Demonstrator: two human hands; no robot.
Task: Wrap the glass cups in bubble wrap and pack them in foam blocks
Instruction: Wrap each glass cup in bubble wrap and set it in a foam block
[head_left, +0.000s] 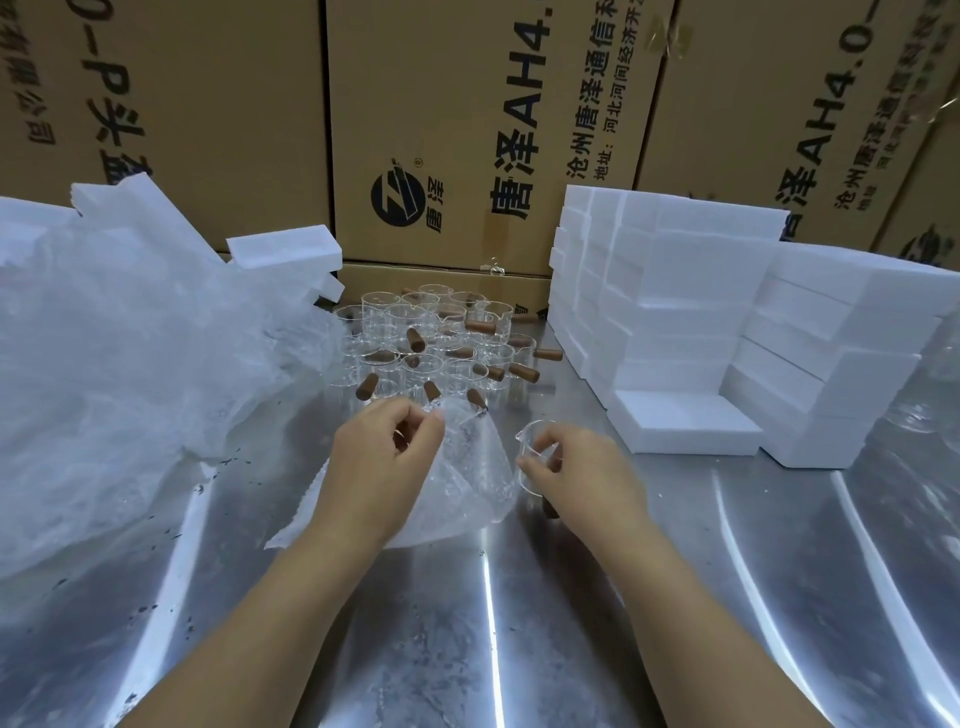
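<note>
1. The left hand (387, 457) is reaching forward over the metal table (519, 649). Its forearm is coming in from the lower left, with the back of the hand turned up.
2. Its fingers are curling in toward the thumb and pinching the upper edge of a bubble wrap sheet (467, 483) — the sheet is hanging from that pinch and spreading onto the table under the hand and wrist.
3. The right hand (584, 475) is reaching in from the lower right, knuckles up, just beside the sheet's right edge.
4. Its thumb and fingers are closing round a glass cup (532, 441) and gripping the clear wall below the rim. The mouth is facing up and to the left, and a brown wooden handle is showing beneath the hand. I cannot tell whether the cup is touching the table.
5. The two hands are working near each other but apart, with the sheet between them.
6. Beyond the hands, the other cups (415, 332) are standing packed together on the table, their wooden handles pointing every way.
7. Foam blocks (685, 291) are sitting in stacks at the right — one flat block (685, 421) is lying in front of them.
8. A heap of clear plastic (114, 374) is lying at the left, with foam pieces (285, 249) behind it.
9. Printed cardboard boxes (457, 104) are standing along the back.
</note>
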